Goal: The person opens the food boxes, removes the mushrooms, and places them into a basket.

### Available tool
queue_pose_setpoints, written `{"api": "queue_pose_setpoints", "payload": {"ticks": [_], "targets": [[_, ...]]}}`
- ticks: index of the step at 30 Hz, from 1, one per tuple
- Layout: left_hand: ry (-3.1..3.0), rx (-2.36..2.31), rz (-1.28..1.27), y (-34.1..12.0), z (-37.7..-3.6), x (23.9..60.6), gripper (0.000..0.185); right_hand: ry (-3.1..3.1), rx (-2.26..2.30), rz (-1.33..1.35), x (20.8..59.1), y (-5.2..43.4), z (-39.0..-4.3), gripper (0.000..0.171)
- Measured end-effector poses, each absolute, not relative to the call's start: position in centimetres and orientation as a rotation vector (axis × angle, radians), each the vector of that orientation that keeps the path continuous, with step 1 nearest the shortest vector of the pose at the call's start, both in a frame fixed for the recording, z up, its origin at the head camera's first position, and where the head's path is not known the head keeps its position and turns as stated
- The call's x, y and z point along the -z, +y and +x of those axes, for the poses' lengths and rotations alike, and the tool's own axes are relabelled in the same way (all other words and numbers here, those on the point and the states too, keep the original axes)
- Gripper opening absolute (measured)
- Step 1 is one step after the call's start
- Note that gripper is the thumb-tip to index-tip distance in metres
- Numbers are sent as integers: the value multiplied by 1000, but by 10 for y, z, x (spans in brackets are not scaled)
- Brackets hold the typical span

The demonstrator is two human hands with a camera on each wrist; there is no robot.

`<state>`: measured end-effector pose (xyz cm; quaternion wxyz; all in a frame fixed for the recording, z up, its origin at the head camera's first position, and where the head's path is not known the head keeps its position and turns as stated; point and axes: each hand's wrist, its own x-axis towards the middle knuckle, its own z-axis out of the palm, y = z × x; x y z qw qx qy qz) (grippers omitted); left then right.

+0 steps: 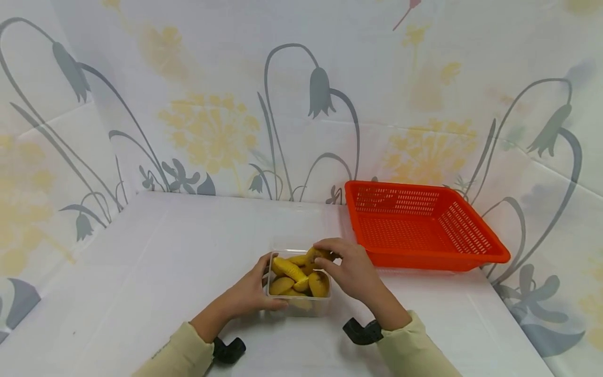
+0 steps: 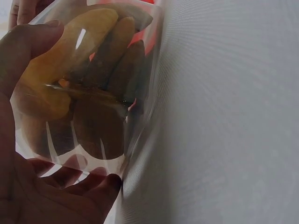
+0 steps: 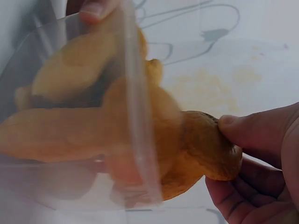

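A small clear plastic container [image 1: 322, 307] stands on the white table, filled with several yellow-brown bread-like pieces [image 1: 288, 268]. My left hand [image 1: 256, 290] grips the container's left side, thumb on the rim; up close, my left palm [image 2: 42, 196] cups the clear container wall [image 2: 140, 93] with the pieces [image 2: 70, 51] showing through it. My right hand [image 1: 346, 267] is at the container's far right corner and pinches one piece [image 1: 316, 254] there. In the right wrist view the right thumb and fingers [image 3: 261, 158] hold that piece [image 3: 205, 151] just outside the rim [image 3: 138, 135].
An orange perforated basket [image 1: 419, 228] sits on the table to the right, behind the container. Floral sheets wall the table at the back and on both sides. A black wrist mount [image 1: 361, 332] shows on each forearm.
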<state>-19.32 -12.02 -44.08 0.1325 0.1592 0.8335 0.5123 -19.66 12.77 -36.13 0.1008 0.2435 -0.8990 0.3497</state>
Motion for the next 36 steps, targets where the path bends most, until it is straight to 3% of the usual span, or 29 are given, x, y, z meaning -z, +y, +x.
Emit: {"api": "queue_pose_setpoints", "payload": {"ticks": [25, 36], "targets": [[2392, -1491, 440, -119, -193, 443, 114, -2451, -1037, 759, 330, 165, -194, 36], [2385, -1497, 472, -119, -194, 444, 114, -2438, -1042, 641, 333, 185, -209, 35]]}}
